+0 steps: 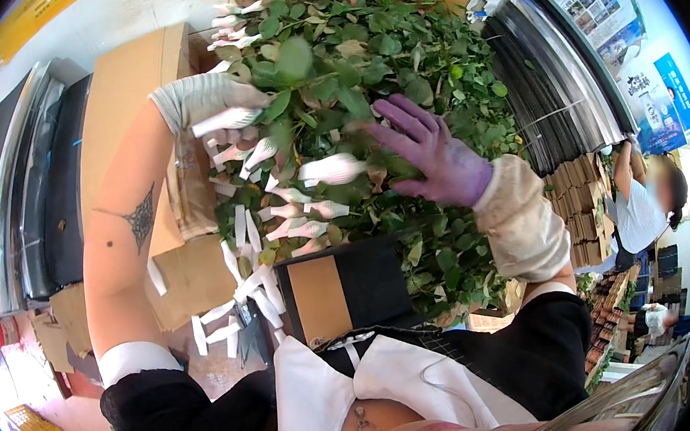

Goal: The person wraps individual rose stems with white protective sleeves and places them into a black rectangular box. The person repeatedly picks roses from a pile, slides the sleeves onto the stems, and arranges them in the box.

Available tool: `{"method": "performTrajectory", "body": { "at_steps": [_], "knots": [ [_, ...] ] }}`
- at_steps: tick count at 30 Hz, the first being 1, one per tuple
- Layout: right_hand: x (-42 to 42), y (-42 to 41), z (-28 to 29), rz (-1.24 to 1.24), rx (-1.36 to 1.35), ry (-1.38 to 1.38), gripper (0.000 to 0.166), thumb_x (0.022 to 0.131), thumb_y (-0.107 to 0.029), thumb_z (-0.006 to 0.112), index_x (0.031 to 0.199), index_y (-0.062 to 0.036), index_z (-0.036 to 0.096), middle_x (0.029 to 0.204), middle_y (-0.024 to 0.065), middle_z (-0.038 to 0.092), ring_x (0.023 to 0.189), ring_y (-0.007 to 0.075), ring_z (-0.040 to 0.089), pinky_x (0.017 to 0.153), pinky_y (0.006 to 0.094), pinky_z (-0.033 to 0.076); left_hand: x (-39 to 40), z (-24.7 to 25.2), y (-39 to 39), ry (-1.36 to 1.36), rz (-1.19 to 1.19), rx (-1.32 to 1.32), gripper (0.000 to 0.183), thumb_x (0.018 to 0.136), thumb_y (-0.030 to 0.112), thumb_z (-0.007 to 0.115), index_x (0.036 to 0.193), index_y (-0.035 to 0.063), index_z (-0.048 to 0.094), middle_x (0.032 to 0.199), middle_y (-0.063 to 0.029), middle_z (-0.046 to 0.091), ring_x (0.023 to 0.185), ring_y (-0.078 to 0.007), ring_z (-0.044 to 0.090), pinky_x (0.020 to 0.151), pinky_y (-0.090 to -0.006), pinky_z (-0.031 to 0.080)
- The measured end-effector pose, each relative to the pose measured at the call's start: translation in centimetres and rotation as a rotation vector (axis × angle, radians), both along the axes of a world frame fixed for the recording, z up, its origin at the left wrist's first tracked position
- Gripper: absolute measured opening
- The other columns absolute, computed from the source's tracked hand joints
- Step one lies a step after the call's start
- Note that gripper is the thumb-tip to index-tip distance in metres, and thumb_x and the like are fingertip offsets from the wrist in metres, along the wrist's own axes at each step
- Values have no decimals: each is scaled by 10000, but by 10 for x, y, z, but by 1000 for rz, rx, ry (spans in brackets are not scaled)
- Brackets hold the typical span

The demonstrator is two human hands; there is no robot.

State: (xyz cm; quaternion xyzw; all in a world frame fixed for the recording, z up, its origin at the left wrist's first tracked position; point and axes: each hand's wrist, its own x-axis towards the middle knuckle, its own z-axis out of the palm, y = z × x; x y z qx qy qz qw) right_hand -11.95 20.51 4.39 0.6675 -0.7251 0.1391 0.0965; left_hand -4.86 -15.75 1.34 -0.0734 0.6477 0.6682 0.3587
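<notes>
A large pile of leafy green rose stems [390, 40] lies before me, many flower heads wrapped in white foam net sleeves [289, 227]. My left hand [213, 103], in a pale striped knit glove, is closed around a stem whose leaves blur to the right; a white-sleeved head [225, 121] shows at its fingers. To the right, my right hand [426, 150], in a purple glove with a beige oversleeve, has its fingers spread over the leaves; nothing is plainly held in it. Between the hands, lower down, is a blurred white-sleeved head [332, 169].
A black box with a brown panel [319, 300] stands near my chest. Loose white sleeves [224, 329] lie at its left. Cardboard [115, 132] stands at left, stacked dark sheets [548, 80] at right. Another person [641, 209] stands far right, arms raised.
</notes>
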Motion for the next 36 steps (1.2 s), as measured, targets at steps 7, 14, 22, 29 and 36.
{"method": "performTrajectory", "body": {
  "at_steps": [7, 14, 22, 29, 36],
  "knots": [
    [-50, -35, -27, -117, -231, 360, 768, 693, -185, 749, 1348, -61, 368, 1328, 178, 427, 1139, 368, 506, 923, 434, 449, 60, 55, 136, 404, 185, 160, 471, 923, 464, 542, 882, 4, 635, 748, -74, 655, 596, -117, 606, 508, -234, 496],
    [-3, 48, 102, -204, -246, 250, 493, 762, -138, 682, 1202, -54, 476, 1142, 139, 521, 996, 295, 563, 814, 374, 486, 181, -31, 183, 1301, 201, -466, 145, 787, 185, 671, 878, 71, 665, 797, -91, 622, 751, -261, 595, 694, -366, 486],
    [126, 106, 4, -138, 469, -240, 197, 842, -84, 604, 1035, -46, 599, 930, 95, 628, 833, 213, 628, 690, 304, 529, 225, -123, 212, 552, 342, -262, 284, 936, 154, 504, 1183, 46, 595, 988, -108, 645, 921, -190, 618, 805, -329, 497],
    [137, 94, -60, -101, 591, -355, 242, 791, -173, 641, 995, -47, 606, 968, 167, 593, 959, 367, 558, 835, 456, 457, 220, -135, 199, 439, 440, -127, 374, 992, 258, 411, 1080, -29, 633, 955, -126, 687, 899, -157, 646, 815, -249, 503],
    [149, 54, -110, -46, 609, -339, 233, 701, -127, 660, 927, -78, 632, 897, 114, 610, 876, 356, 573, 760, 457, 463, 222, -143, 195, 635, 297, -300, 244, 961, 197, 483, 1058, 15, 612, 1046, -113, 642, 959, -225, 628, 852, -319, 500]
  ]
}}
